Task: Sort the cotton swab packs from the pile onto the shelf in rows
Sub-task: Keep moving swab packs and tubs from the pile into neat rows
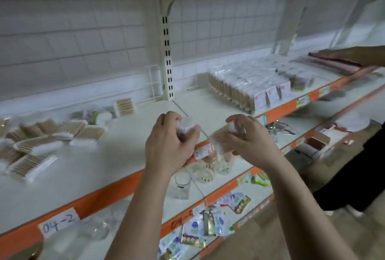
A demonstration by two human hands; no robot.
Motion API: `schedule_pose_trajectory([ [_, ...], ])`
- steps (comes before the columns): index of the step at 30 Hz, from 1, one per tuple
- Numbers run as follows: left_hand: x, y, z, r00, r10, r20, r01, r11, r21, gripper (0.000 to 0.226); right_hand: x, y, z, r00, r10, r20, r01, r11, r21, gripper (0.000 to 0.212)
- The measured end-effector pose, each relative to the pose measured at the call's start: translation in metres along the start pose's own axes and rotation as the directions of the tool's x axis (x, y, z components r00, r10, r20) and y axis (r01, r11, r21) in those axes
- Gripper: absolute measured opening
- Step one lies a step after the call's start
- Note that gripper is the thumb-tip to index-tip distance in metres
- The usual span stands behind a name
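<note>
My left hand [169,143] grips a clear cotton swab pack [185,127] over the front edge of the white shelf [116,161]. My right hand [249,136] holds another swab pack [221,142], its wooden sticks showing left of the palm. A loose pile of swab packs [41,141] lies on the shelf at the left. Neat upright rows of swab packs [248,88] stand on the shelf to the right, beyond both hands.
Another person's arm [354,55] reaches over the far right of the shelf, their dark clothing at the right edge. A slotted upright post [168,57] divides the back wall. Lower shelves hold glass cups [183,182] and small colourful packets [200,228]. Orange shelf edges carry handwritten labels [59,221].
</note>
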State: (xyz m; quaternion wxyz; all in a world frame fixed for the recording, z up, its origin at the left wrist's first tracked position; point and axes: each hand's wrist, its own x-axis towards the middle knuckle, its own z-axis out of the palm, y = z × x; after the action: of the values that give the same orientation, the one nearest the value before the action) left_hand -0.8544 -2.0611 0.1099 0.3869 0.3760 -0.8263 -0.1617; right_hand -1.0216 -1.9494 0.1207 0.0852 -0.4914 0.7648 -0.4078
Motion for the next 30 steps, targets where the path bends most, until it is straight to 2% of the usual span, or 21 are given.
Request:
schedule_pose_trajectory([
  [4, 0.004, 0.040, 0.036, 0.998, 0.014, 0.063, -0.013, 1.000, -0.008, 0.043, -0.002, 0.033, -0.041, 0.998, 0.021, -0.055, -0.021, 1.000, 0.000, 0.040],
  [8, 0.015, 0.073, 0.067, 0.994, 0.065, 0.084, -0.065, 0.998, -0.013, 0.041, -0.002, 0.059, -0.074, 0.992, 0.081, -0.101, -0.079, 0.997, 0.018, 0.028],
  [13, 0.036, 0.106, 0.111, 0.988, 0.133, 0.085, -0.132, 0.991, -0.018, 0.057, 0.011, 0.093, -0.105, 0.983, 0.116, -0.143, -0.116, 0.993, 0.011, 0.011],
  [16, 0.053, 0.124, 0.141, 0.984, 0.157, 0.086, -0.154, 0.987, -0.045, 0.053, 0.028, 0.119, -0.120, 0.977, 0.094, -0.191, -0.103, 0.994, -0.038, 0.016],
  [19, 0.075, 0.142, 0.174, 0.977, 0.194, 0.087, -0.188, 0.979, -0.072, 0.050, 0.050, 0.145, -0.139, 0.972, 0.115, -0.203, -0.121, 0.993, -0.014, 0.024],
  [22, 0.104, 0.160, 0.206, 0.973, 0.219, 0.078, -0.212, 0.973, -0.089, 0.053, 0.078, 0.173, -0.159, 0.970, 0.110, -0.217, -0.130, 0.988, -0.080, 0.013],
  [24, 0.127, 0.172, 0.227, 0.973, 0.215, 0.081, -0.206, 0.973, -0.099, 0.052, 0.101, 0.188, -0.176, 0.967, 0.145, -0.210, -0.155, 0.988, -0.030, 0.011],
  [27, 0.160, 0.189, 0.256, 0.967, 0.241, 0.087, -0.230, 0.966, -0.115, 0.046, 0.136, 0.205, -0.202, 0.968, 0.185, -0.168, -0.187, 0.982, 0.002, 0.032],
  [30, 0.191, 0.203, 0.279, 0.958, 0.279, 0.063, -0.270, 0.954, -0.128, 0.054, 0.169, 0.222, -0.222, 0.973, 0.153, -0.173, -0.154, 0.988, 0.008, 0.056],
])
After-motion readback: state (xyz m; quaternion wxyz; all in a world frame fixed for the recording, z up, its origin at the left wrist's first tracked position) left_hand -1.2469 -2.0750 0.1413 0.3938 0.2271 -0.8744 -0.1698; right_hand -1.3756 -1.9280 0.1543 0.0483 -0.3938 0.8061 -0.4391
